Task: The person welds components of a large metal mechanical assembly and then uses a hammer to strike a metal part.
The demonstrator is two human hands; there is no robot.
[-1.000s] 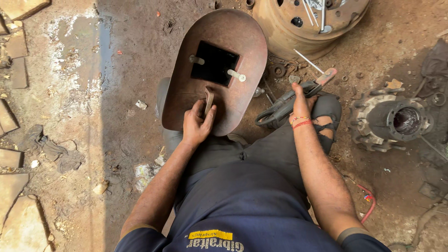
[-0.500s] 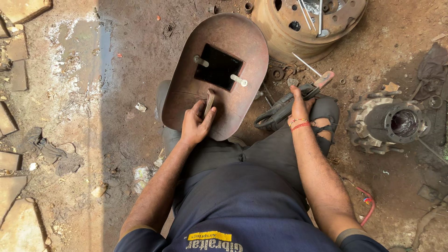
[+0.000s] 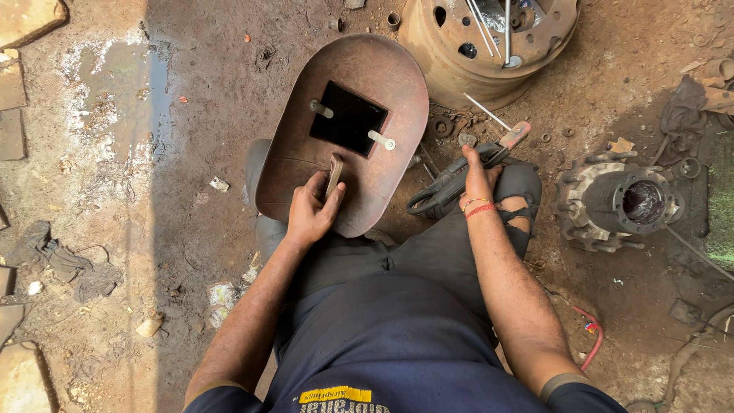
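A big rusty-brown welding shield (image 3: 344,138) sits in the middle, held up over the person's knees above the dirt floor (image 3: 191,191). It has a dark square window (image 3: 349,118) with two pale bolts beside it. The left hand (image 3: 312,213) is closed around the thin handle (image 3: 334,174) on the lower part of the shield. Just to the right of the shield, the right hand (image 3: 478,180) is curled around a welding holder (image 3: 489,157) with a reddish tip, and black cables (image 3: 436,195) loop under it. A thin pale rod (image 3: 486,112) sticks up and away from the holder. A red thread band (image 3: 480,208) goes around the right wrist.

Behind the shield, up and to the right, stands a round rusty wheel rim (image 3: 489,53) with rods lying in it. Far to the right of the shield is a grey wheel hub (image 3: 619,200) with a dark hole. To the left of the shield the floor is dirty and bumpy, with a wet patch (image 3: 122,84), bits of paper, a dark rag (image 3: 61,260) and flat stones (image 3: 23,15) at the edge. Sun falls on the left; the shield lies in shade.

Compared with a moment ago, the shield and both hands are in nearly the same spots. The shield sits a little lower in the view, and the grips look the same.
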